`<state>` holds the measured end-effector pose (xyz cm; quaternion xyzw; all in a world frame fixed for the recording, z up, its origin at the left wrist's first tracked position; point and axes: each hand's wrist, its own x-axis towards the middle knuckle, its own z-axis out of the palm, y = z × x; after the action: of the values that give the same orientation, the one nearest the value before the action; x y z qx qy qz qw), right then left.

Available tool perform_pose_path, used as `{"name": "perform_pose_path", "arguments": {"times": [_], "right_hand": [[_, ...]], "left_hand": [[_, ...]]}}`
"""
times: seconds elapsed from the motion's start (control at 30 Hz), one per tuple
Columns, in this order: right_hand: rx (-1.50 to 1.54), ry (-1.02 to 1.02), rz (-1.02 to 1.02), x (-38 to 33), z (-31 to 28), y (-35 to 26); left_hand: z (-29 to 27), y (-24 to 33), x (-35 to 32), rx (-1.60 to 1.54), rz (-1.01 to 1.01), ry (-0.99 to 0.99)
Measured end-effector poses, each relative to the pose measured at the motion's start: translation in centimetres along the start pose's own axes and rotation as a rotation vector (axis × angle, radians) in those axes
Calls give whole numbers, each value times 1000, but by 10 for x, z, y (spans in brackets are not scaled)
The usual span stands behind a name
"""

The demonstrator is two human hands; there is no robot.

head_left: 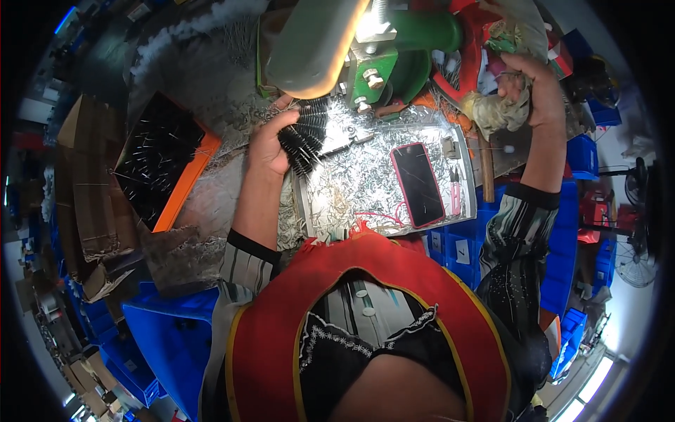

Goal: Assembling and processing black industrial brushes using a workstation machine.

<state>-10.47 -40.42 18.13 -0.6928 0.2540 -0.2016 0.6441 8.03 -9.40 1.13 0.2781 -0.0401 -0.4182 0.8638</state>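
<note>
A fanned bundle of thin black pins with shiny metal ends (304,144) is gripped in my left hand (268,144), beside the lit work point of a green press (373,77). My right hand (536,88) is raised at the far right, with its fingers curled at the cloth-wrapped handle (500,116) of the press's red wheel (453,91). Part of that grip is hidden by the wrapping. A metal tray (337,225) strewn with small silvery scraps lies below the press, near the pins.
A phone in a pink case (420,184) and small pink-handled snips (455,190) lie on the tray. To the left stands an orange-sided box (184,186) of black pins, beside a cardboard box (91,183). Blue bins (172,337) flank me. A grey lamp head (320,49) overhangs the press.
</note>
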Motion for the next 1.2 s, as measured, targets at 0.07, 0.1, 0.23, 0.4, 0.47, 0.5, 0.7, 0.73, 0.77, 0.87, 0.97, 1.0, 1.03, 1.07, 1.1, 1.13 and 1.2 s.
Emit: {"name": "perform_pose_path", "arguments": {"times": [0.07, 0.1, 0.23, 0.4, 0.47, 0.5, 0.7, 0.73, 0.77, 0.87, 0.97, 1.0, 1.03, 1.07, 1.1, 1.13, 1.2], "right_hand": [[11, -59, -15, 6, -6, -3], [23, -118, -31, 8, -7, -4], [-18, 227, -178, -4, 21, 48], [321, 155, -486, 0, 22, 128], [303, 172, -384, 1, 14, 113], [286, 192, -273, -1, 12, 101], [44, 103, -51, -9, 6, 5], [43, 38, -51, -3, 3, -1], [43, -26, -50, 1, 1, -5], [95, 52, -115, 1, 7, -1], [143, 179, -308, -2, 20, 48], [150, 265, -467, -6, 22, 75], [290, 322, -628, -6, 32, 104], [334, 301, -612, -5, 42, 115], [378, 273, -594, -5, 48, 120], [380, 270, -599, -3, 43, 119], [395, 190, -434, -2, 28, 115]], "left_hand": [[-5, 0, 2, 11, -2, 17], [-7, 0, 4, 24, -4, 32], [-15, 1, 0, 31, 47, 63], [1, -4, 6, 139, 124, 242], [0, -10, 9, 149, 232, 289], [-3, -13, 7, 161, 333, 343], [19, -17, 12, 263, 396, 377], [20, -16, 14, 266, 395, 365], [19, -16, 15, 268, 394, 365], [17, -16, 16, 279, 402, 391], [12, -15, 10, 262, 422, 434], [14, -18, 12, 241, 409, 417], [21, -19, 15, 222, 392, 392], [23, -20, 16, 235, 413, 421], [24, -21, 13, 236, 416, 423], [26, -22, 14, 210, 474, 467], [28, -20, 17, 181, 533, 505]]}}
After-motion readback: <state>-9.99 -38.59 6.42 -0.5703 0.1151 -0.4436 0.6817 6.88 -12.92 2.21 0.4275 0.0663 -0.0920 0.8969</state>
